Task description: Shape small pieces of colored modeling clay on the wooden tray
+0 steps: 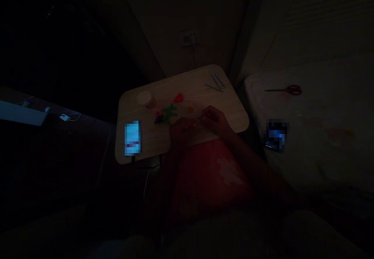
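Observation:
Over the near edge of a small light wood table [193, 79], my two hands work close together in very dim light. The fingers of my right hand [216, 122] are pinched, and a thin bluish-green bit shows at their tips; it is too dark to name. My left hand [182, 130] is curled beside it, with a small orange spot at its fingertips that I cannot identify. Just beyond the hands lie a small yellow-orange piece [190, 108], a red heart-like piece [178, 97] and green pieces [169, 113]. Pink and dark purple pieces [158, 115] touch the green ones.
A pale-lidded tub [146, 98] stands at the table's left, with a lit phone [132, 138] nearer me. Several thin blue-green sticks [215, 83] lie at the far right. On the pale surface to the right are scissors [288, 90] and a dark device [276, 135].

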Demonstrator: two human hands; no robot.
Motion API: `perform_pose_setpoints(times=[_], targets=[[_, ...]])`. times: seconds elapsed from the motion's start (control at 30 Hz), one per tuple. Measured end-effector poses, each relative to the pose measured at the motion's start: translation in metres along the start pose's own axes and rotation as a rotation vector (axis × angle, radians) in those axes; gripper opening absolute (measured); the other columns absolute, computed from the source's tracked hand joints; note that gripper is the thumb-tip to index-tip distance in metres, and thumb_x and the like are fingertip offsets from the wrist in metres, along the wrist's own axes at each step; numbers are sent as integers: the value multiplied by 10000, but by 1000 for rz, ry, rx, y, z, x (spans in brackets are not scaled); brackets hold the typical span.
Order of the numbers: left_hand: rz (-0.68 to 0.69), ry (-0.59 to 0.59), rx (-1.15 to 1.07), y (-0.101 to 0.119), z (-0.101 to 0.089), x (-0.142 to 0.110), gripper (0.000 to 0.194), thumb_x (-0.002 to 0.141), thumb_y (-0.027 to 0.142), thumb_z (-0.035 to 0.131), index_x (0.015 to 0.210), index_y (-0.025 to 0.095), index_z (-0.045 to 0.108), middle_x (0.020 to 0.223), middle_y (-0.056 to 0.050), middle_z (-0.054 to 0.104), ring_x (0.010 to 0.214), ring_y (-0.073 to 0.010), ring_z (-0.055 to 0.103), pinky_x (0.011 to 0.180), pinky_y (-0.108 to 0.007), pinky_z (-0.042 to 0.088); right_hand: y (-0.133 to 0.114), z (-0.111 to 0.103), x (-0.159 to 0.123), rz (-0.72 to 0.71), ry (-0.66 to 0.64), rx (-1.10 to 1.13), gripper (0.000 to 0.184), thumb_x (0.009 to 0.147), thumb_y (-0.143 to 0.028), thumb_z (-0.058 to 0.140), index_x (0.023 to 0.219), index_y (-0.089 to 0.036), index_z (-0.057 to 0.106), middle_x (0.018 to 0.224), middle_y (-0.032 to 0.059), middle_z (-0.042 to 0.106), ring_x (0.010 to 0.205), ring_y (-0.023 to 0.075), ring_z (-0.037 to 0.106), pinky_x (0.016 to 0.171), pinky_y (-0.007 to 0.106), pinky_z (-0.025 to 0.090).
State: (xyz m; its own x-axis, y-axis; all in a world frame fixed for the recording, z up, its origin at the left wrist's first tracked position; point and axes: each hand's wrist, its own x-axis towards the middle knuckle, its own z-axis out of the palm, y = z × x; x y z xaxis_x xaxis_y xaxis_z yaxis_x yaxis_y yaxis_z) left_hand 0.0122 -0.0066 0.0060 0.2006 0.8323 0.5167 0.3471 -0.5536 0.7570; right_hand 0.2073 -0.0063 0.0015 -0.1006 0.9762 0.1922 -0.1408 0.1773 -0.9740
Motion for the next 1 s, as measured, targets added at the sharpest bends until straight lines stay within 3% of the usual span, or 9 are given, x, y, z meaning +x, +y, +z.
perform_pose_setpoints(times=[0.23, 0.37, 0.57, 0.7, 0.87, 1.0], targets=[[-102, 88, 6, 4, 2, -1, 275, 824, 373, 840, 699, 205, 662, 807, -10, 759, 706, -137, 697, 640, -257, 558, 1, -1, -1, 2, -13, -22, 383, 851, -584, 763, 896, -240, 602, 796, -3, 620, 709, 147, 557, 641, 276, 441], [-123, 101, 13, 4, 1, -2, 278, 822, 352, 840, 665, 200, 668, 666, 25, 697, 598, -112, 617, 556, -227, 487, 3, -1, -1, -9, -1, -13, 363, 844, -557, 779, 896, -237, 616, 799, -4, 624, 714, 147, 560, 638, 274, 438], [-46, 7, 14, 3, -1, 1, 204, 978, 370, 697, 911, 224, 822, 839, -32, 787, 757, -171, 724, 728, -310, 590, 0, -1, 0, -4, -6, -3, 358, 840, -546, 782, 884, -238, 606, 794, -8, 621, 709, 146, 563, 659, 280, 461], [55, 14, -20, 0, 0, 3, 168, 983, 346, 709, 976, 243, 842, 961, -62, 813, 873, -197, 757, 809, -350, 619, 0, -1, -1, -26, -3, -5, 344, 852, -531, 783, 884, -231, 618, 802, -5, 624, 717, 142, 569, 663, 275, 458], [-33, 34, -58, -2, 2, 2, 223, 1014, 371, 666, 1039, 234, 841, 1032, -70, 823, 950, -197, 767, 871, -337, 617, 5, -2, 0, -35, -9, -7, 347, 859, -536, 783, 870, -226, 628, 801, -2, 621, 705, 138, 544, 641, 271, 435], [-96, 39, -109, 1, 1, 2, 283, 1029, 415, 636, 1120, 229, 829, 993, -68, 828, 891, -189, 763, 856, -328, 614, 6, -2, 0, -41, -11, 3, 334, 866, -526, 782, 869, -226, 637, 807, -1, 616, 713, 139, 538, 640, 271, 423]])
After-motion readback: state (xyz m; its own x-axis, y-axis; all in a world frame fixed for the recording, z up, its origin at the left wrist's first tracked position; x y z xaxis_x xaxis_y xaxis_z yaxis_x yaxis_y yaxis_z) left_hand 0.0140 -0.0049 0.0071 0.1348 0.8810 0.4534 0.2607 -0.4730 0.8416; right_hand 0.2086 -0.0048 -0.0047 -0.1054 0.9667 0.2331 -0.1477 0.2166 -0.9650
